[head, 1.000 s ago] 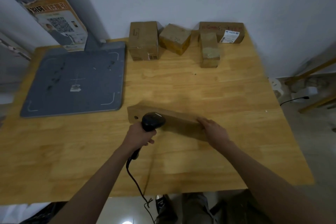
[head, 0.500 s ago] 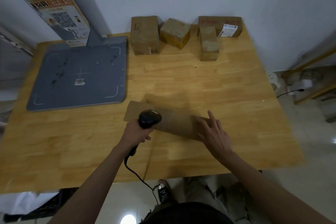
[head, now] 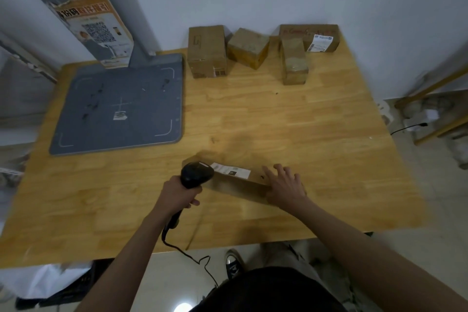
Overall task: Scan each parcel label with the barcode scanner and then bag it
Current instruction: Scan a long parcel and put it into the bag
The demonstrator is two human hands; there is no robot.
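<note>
Long flat cardboard parcel (head: pixel 238 183): near centre of the surface (head: pixel 291 119), lying flat, long axis running left-far to right-near. White label (head: pixel 231 170) face up on its left half, partly hidden under the scanner head.

Barcode scanner (head: pixel 196 174): black, pistol type, head just above the label's left end, cable (head: pixel 187 253) trailing off the near edge. Handle gripped in the left hand (head: pixel 178 194), fingers curled round it.

Right hand (head: pixel 285 189): laid on the parcel's right end, fingers spread and straight, pressing down, nothing grasped.

Four further parcels along the far edge: upright box (head: pixel 206 50), cube-like box (head: pixel 248 47), narrow box (head: pixel 293 63), wide box (head: pixel 309 37) bearing a white label. None yet touched.

Grey platform (head: pixel 119 106) with corner markings at far left, a post with a QR poster (head: pixel 97 30) rising behind it. No bag clearly identifiable; pale material beneath the near-left edge too indistinct to name.

Risks, as judgement: scanner head held very close over the label, so likely to cover part of the code or sit too near to read; misread or no read. Parcel liable to slide on the smooth surface if right-hand pressure eases. Cable apt to snag on the surface's near edge.
</note>
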